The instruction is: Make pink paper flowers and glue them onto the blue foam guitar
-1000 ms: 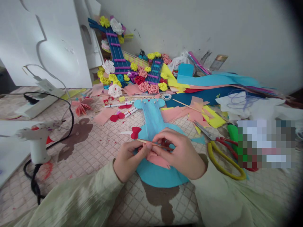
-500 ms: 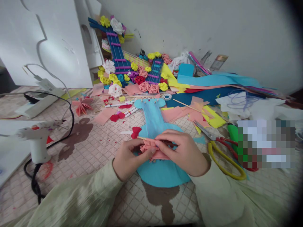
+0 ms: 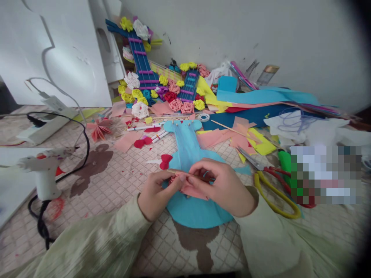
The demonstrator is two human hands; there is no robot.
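Note:
Pink crepe paper (image 3: pixel 194 190) is pinched between my two hands, its left end gathered into folds and its right part a flatter strip. My left hand (image 3: pixel 158 195) closes thumb and fingers on the gathered end. Across the paper's top edge lies a thin wooden stick (image 3: pixel 177 172); my right hand (image 3: pixel 227 187) is closed on it and on the paper, with some fingertips hidden. Below both hands lies a light-blue paper guitar (image 3: pixel 199 214), its neck pointing away from me. A red paper bow (image 3: pixel 165 161) sits by its left edge.
On the left stand a white glue gun (image 3: pixel 45 175) with a black cord and a power strip (image 3: pixel 46 123). Scissors (image 3: pixel 257 164) and a yellow handle loop (image 3: pixel 278 208) lie right of my right hand. Decorated dark-blue paper guitars (image 3: pixel 142 63) and paper flowers (image 3: pixel 176 105) fill the back.
The stick now lies flatter along the paper's top edge, and the paper's folded part has turned beneath it. My left thumb has shifted slightly up and left.

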